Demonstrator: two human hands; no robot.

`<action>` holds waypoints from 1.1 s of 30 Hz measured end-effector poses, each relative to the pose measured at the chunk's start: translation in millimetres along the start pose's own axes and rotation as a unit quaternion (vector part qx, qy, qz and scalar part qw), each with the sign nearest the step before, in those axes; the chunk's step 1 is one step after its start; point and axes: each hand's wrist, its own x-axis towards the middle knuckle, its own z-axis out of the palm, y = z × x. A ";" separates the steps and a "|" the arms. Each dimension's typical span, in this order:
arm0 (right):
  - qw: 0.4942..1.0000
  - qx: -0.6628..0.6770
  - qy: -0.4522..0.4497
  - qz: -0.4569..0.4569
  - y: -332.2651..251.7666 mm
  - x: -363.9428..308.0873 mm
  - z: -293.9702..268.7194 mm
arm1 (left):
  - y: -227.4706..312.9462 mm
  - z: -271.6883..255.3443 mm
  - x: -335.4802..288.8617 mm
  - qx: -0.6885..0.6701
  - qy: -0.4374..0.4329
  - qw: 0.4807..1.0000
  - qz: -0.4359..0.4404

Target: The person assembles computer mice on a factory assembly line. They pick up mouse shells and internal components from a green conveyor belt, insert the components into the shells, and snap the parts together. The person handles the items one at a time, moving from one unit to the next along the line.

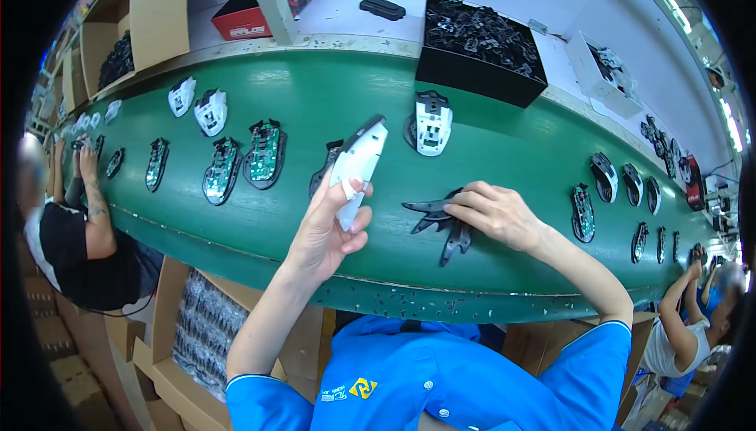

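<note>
My left hand [321,230] is closed round a white computer mouse shell [361,159] with a dark edge, held tilted on its side above the green belt. Fingers of my right hand [498,214] are bent and pressed together on a black plastic piece in a small pile of black curved plastic parts [455,244] lying on the belt. Partly hidden behind the left hand lies a dark mouse base [318,179]. Beyond the right hand is a white and black mouse shell [432,128], its inner side facing up.
Mouse bases with green circuit boards [264,155] and white shells [211,112] are spread along the green conveyor belt [354,85]. Behind it stand a black box [480,77] of small dark parts and a red box [236,28]. Co-workers [79,234] sit at both sides.
</note>
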 end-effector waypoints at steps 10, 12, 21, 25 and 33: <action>0.710 0.615 0.158 0.305 -35.8 14.4 -85.3 | 16.4 24.2 -22.6 0.117 -0.066 0.990 -0.042; 0.758 0.560 0.136 0.305 -54.1 26.3 -93.2 | 17.1 31.5 -25.1 0.092 -0.106 0.989 -0.042; 0.848 0.457 0.109 0.246 -69.5 32.0 -94.5 | 6.6 36.5 -47.4 0.196 -0.174 0.962 0.079; 0.855 0.445 0.122 0.238 -74.0 34.6 -91.8 | 2.8 32.9 -50.4 0.284 -0.149 0.940 0.116; 0.858 0.433 0.150 0.230 -81.4 38.9 -89.5 | 5.1 35.5 -55.1 0.300 -0.116 0.938 0.132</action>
